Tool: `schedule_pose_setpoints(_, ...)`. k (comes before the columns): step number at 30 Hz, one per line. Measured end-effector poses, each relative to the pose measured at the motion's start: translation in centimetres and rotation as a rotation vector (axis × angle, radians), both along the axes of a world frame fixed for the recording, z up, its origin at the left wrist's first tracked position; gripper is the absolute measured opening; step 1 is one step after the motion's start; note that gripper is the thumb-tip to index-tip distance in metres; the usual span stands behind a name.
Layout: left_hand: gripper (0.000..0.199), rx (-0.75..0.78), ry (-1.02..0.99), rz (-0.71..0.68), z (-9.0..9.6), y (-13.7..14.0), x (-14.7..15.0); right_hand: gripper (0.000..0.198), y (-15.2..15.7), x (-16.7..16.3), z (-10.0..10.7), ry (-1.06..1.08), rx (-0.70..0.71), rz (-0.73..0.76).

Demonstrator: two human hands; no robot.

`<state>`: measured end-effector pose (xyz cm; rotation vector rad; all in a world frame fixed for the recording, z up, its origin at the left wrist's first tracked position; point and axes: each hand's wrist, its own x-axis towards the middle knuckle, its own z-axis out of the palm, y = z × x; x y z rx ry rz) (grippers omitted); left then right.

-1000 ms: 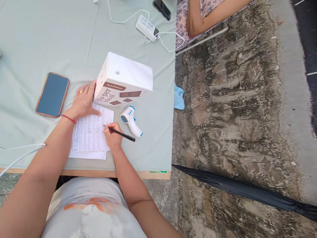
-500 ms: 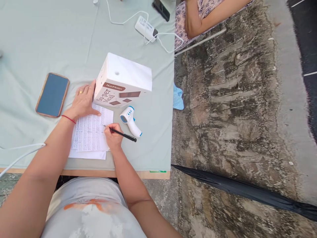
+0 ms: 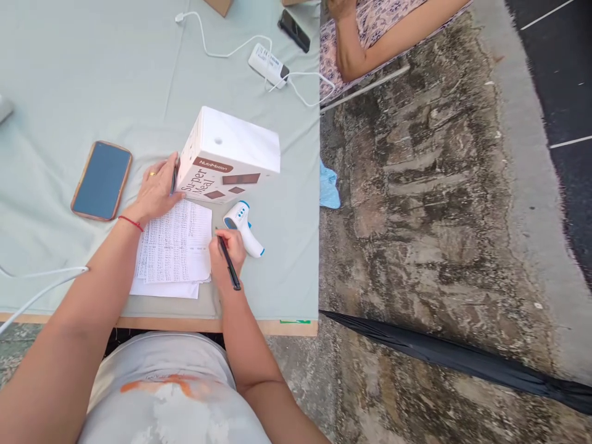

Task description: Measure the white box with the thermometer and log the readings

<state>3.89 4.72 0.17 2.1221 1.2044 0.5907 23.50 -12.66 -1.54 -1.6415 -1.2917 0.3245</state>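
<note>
My right hand (image 3: 231,256) is closed round a black pen (image 3: 230,262), just right of the handwritten sheets (image 3: 173,246). The sheets lie in a loose stack near the table's front edge, covered in columns of small writing. A white and blue infrared thermometer (image 3: 247,231) lies beside my right hand. At the left side of an upright white carton (image 3: 240,135), my left hand (image 3: 160,188) has thumb and fingers closed on a thin, dark-edged flat object (image 3: 174,176). Most of that object is hidden by the hand and carton. The carton reads "NutriMotion Super Meal".
A phone with a brown-edged case (image 3: 102,180) lies at left. Farther back are a white device with a cable (image 3: 268,65) and a dark phone (image 3: 294,31). Another person's arm (image 3: 351,55) shows beyond the right table edge. A white cable (image 3: 46,277) hangs over my left forearm.
My right hand has shifted right, off the sheets, and the pen has swung to point its back end toward me. My left thumb has drawn off the sheets toward the carton's side.
</note>
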Motion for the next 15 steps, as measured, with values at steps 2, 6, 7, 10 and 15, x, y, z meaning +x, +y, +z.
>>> schedule_pose_setpoints(2,0.098,-0.012,-0.017,0.014,0.1,0.0,0.0,0.016,-0.6,0.9,0.3,-0.109,-0.041,0.049)
schedule_pose_setpoints(6,0.101,-0.036,-0.092,0.045,0.4,0.0,-0.2,0.03,-2.3,1.2,-0.1,-0.275,-0.191,0.125)
schedule_pose_setpoints(7,0.103,-0.044,-0.112,0.058,0.5,0.0,-0.3,0.033,-2.6,1.3,-0.3,-0.294,-0.2,0.125)
schedule_pose_setpoints(10,0.111,-0.06,-0.149,0.11,0.9,-0.2,-0.5,0.039,-2.4,2.4,-0.4,-0.316,-0.169,0.01)
schedule_pose_setpoints(15,0.118,-0.052,-0.131,0.162,1.6,-0.3,-0.6,0.057,0.2,6.2,0.4,-0.326,-0.397,-0.217)
